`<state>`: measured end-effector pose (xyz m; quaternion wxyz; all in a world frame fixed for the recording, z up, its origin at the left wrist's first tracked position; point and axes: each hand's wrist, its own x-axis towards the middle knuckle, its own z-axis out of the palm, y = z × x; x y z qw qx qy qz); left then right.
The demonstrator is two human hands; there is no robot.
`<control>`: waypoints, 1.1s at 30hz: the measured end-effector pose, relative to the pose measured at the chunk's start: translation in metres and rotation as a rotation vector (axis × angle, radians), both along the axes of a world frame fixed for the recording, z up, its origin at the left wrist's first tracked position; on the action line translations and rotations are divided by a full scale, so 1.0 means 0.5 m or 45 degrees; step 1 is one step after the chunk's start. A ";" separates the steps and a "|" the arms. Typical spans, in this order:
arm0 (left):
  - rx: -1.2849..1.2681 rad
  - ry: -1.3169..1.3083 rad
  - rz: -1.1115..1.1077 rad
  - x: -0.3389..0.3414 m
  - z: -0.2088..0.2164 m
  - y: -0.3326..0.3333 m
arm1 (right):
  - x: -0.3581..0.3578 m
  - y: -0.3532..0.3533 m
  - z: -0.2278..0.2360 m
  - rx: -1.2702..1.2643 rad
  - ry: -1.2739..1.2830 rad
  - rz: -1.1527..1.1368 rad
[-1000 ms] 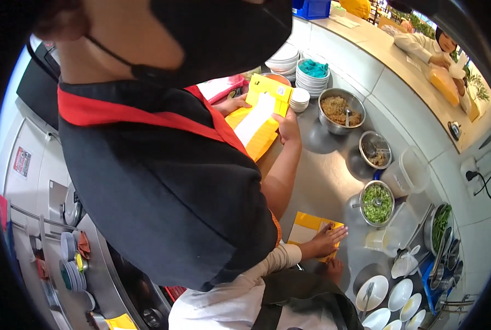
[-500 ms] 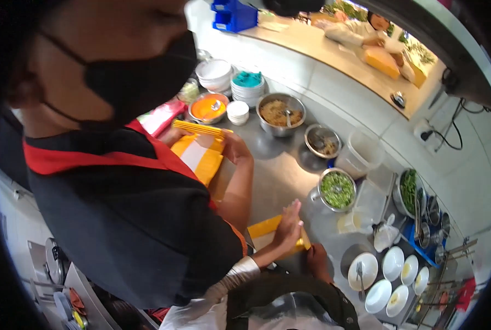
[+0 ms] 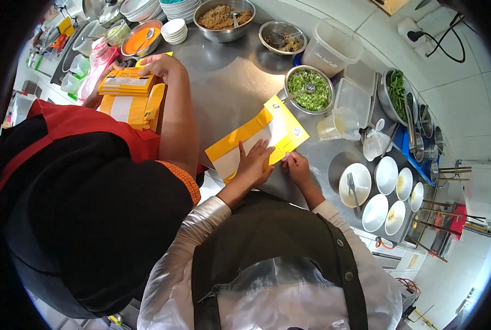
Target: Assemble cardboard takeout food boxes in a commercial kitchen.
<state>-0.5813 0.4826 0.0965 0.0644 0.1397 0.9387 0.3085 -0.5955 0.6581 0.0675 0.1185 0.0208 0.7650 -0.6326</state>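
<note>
The left hand (image 3: 252, 165) lies palm down on the yellow-and-white card (image 3: 283, 126), its fingers fanned apart and pointing toward the card's far edge. The left forearm (image 3: 232, 194) slants in from the near side of the card, rising rightward to the wrist. The right hand (image 3: 299, 168) is at the card's near edge, its fingers bent and fingertips bunched there; how firmly they close is unclear. The right wrist (image 3: 312, 193) angles leftward toward the card. Both forearms are bare from partway down, beyond pale long sleeves, and converge toward the card.
</note>
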 end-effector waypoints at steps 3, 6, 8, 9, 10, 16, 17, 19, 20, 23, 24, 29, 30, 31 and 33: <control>0.006 0.020 -0.036 0.014 0.000 0.005 | 0.014 0.006 -0.006 -0.020 -0.043 -0.011; -0.016 -0.028 -0.037 0.023 0.000 0.006 | 0.016 0.017 -0.034 0.169 0.066 0.024; 0.029 -0.085 -0.052 0.027 -0.012 0.001 | 0.013 0.015 -0.043 0.358 0.180 0.072; 0.029 -0.087 -0.048 0.029 -0.015 -0.002 | 0.012 0.008 -0.041 0.351 0.166 0.020; 0.072 -0.085 -0.051 0.032 -0.019 -0.004 | 0.010 0.003 -0.039 0.345 0.151 -0.033; 0.058 -0.017 -0.121 0.034 -0.031 -0.012 | -0.002 -0.003 -0.046 0.324 0.063 -0.012; 0.020 0.012 -0.148 0.036 -0.034 -0.016 | -0.004 -0.009 -0.036 0.323 0.060 -0.004; 0.026 0.022 -0.130 0.042 -0.040 -0.023 | -0.007 -0.022 -0.017 0.169 -0.211 -0.053; 0.036 0.041 -0.134 0.040 -0.037 -0.020 | -0.008 -0.018 -0.027 0.170 -0.209 -0.058; 0.136 0.018 -0.090 0.040 -0.029 -0.012 | -0.009 -0.015 -0.049 0.054 -0.079 -0.132; 0.134 0.017 -0.085 0.043 -0.029 -0.013 | -0.008 -0.018 -0.049 0.018 -0.064 -0.121; 0.020 0.054 -0.109 0.049 -0.029 -0.010 | -0.002 -0.019 -0.077 0.000 0.013 -0.153; 0.020 0.052 -0.106 0.050 -0.030 -0.011 | -0.001 -0.020 -0.076 -0.011 0.002 -0.146; -0.006 0.062 -0.110 0.051 -0.030 -0.012 | 0.001 -0.021 -0.075 -0.023 -0.010 -0.138; -0.031 0.071 -0.112 0.051 -0.030 -0.011 | 0.003 -0.019 -0.076 -0.011 -0.035 -0.139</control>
